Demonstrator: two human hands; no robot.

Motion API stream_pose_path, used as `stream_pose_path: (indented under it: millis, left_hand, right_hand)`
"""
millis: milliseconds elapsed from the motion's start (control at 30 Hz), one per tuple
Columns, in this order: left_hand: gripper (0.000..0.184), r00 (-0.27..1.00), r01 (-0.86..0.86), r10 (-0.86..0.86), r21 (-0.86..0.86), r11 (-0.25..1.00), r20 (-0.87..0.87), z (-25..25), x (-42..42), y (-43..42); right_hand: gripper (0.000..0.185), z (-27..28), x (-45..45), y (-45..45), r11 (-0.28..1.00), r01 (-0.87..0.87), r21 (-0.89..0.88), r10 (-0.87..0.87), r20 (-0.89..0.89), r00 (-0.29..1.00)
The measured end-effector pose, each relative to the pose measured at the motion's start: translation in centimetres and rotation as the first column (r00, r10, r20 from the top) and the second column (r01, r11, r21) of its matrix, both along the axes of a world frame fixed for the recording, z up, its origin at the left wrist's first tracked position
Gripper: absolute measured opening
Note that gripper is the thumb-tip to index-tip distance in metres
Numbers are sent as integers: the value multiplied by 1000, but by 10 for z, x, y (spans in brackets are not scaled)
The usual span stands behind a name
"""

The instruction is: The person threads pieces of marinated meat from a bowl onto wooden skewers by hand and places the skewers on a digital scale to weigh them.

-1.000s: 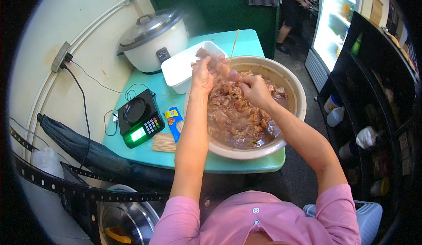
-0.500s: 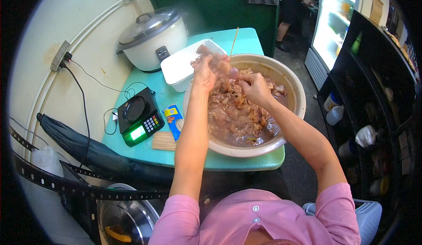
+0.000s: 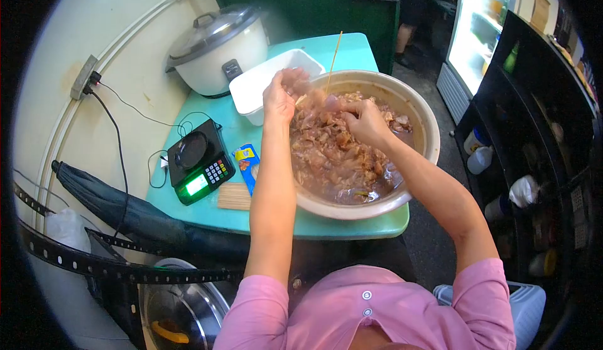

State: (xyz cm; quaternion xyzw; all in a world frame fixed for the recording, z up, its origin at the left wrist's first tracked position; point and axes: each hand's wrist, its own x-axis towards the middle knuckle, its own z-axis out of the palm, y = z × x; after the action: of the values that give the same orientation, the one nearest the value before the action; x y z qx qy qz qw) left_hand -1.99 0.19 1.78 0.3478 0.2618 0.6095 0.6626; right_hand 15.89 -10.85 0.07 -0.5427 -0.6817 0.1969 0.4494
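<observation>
A large round basin (image 3: 429,124) holds raw sliced meat (image 3: 345,152) in brownish liquid. Over its far left side, my left hand (image 3: 279,99) is closed on a piece of meat (image 3: 296,81), both smeared by motion. My right hand (image 3: 366,121) is closed at the fingertips, low over the meat, beside a blurred pinkish round lump. What it pinches is not clear. A thin bamboo skewer (image 3: 335,58) sticks up at the basin's far rim, between the two hands; its lower end is hidden. Behind my left hand sits a white plastic tub (image 3: 248,91).
On the turquoise table (image 3: 314,227) are a rice cooker (image 3: 220,58), a digital scale (image 3: 200,165), a bundle of skewers (image 3: 234,196) and a blue packet (image 3: 246,165). A lit fridge (image 3: 474,36) and dark shelves (image 3: 534,136) stand right. A person (image 3: 414,11) stands at the back.
My left hand has moved a little left, toward the white tub, with the meat. My right hand has stayed nearly in place. The skewer still stands up.
</observation>
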Motion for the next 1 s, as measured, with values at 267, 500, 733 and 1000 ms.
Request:
stream_pose_path:
  millis: [267,500,733,1000]
  left_hand:
    - [30,991,-45,50,39,998,-126,-7,2,3]
    - [25,992,-91,91,11,996,-84,-8,6,1]
    - [24,998,-56,55,-16,998,-33,-4,8,-1]
    - [22,998,-2,8,84,996,-67,-8,3,0]
  right_hand:
    - [15,-8,2,5,1000,12,25,-13,34,999]
    - [17,-10,2,7,999,3,-50,-3,0,1000]
    - [17,-7,-1,6,1000,-9,-20,8,-32,999]
    - [19,-9,3,10,1000,-9,-23,8,-13,1000]
